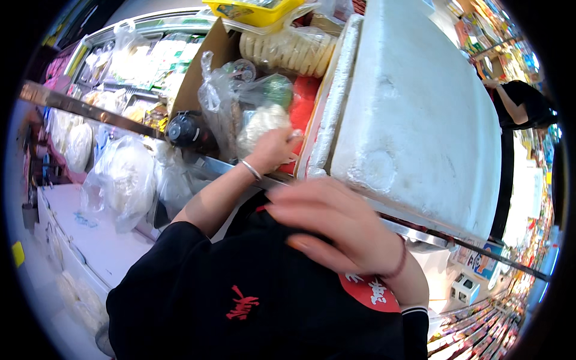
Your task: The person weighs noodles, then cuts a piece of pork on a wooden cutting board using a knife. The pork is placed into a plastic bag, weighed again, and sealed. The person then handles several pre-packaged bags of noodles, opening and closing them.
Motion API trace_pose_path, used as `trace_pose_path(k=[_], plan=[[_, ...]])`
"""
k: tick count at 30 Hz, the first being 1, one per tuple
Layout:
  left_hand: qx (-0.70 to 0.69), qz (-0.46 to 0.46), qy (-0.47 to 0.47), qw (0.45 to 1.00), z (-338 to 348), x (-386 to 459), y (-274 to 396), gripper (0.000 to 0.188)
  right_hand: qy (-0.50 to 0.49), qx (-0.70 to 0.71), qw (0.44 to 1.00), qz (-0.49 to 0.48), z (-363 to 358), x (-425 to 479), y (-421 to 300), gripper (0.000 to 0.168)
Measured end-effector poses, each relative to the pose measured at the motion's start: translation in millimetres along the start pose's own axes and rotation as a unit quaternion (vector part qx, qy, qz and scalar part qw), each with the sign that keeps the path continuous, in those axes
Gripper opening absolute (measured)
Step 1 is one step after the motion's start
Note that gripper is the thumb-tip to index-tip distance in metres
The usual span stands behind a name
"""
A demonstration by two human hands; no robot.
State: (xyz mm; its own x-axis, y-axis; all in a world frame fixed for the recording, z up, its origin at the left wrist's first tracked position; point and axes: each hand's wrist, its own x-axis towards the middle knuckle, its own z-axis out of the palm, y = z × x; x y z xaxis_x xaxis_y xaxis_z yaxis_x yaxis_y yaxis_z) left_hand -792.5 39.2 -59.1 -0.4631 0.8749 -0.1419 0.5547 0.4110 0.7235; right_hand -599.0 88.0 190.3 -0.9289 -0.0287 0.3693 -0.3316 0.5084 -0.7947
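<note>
My left hand [275, 150], with a silver bangle at its wrist, reaches into an open cardboard box [194, 67]. Its fingers are curled beside a clear bag of pale, noodle-like food [265, 125] and a red package [304, 101]; small whitish bits show at the fingertips, and whether it grips them is unclear. My right hand [335, 220] is blurred in front of my black shirt, fingers spread from the thumb, holding nothing visible. In the box also lie a bag of round, pale, flat pieces [288, 50], a green-topped item [276, 89] and a dark, round-capped container [183, 129].
A large white foam box [418, 121] stands right of the cardboard box. Filled plastic bags [128, 177] hang at left above a white chest [90, 229]. A yellow tray [254, 12] sits beyond. Another person [522, 103] is at far right, near store shelves.
</note>
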Motion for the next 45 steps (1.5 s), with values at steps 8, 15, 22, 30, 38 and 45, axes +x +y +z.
trace_pose_path(k=[8, 15, 22, 30, 38, 45], plan=[[-0.223, 0.009, 0.167, 0.960, -31.5, 35.5, -33.6, 0.030, 0.010, -0.171, 0.976, 0.138, 101.9, 12.5, 92.4, 0.040], [0.210, -0.169, 0.130, 0.954, -26.5, 92.3, -81.4, 0.030, 0.003, -0.219, 0.965, 0.143, 99.7, 11.7, 89.4, 0.044], [0.276, -0.186, 0.122, 0.935, -38.4, 105.9, -90.6, 0.028, 0.039, -0.162, 0.979, 0.119, 97.6, 7.4, 93.2, 0.045], [0.246, 0.050, 0.336, 0.908, -37.4, 79.8, -70.1, 0.019, 0.034, -0.151, 0.980, 0.127, 97.3, 7.4, 92.7, 0.043], [0.002, -0.001, 0.224, 0.975, -30.2, 71.6, -66.5, 0.027, 0.033, -0.145, 0.979, 0.136, 96.9, 8.8, 90.2, 0.042], [-0.042, -0.015, 0.212, 0.976, -46.1, 64.6, -48.4, 0.023, 0.035, -0.142, 0.980, 0.134, 96.3, 7.7, 91.0, 0.042]])
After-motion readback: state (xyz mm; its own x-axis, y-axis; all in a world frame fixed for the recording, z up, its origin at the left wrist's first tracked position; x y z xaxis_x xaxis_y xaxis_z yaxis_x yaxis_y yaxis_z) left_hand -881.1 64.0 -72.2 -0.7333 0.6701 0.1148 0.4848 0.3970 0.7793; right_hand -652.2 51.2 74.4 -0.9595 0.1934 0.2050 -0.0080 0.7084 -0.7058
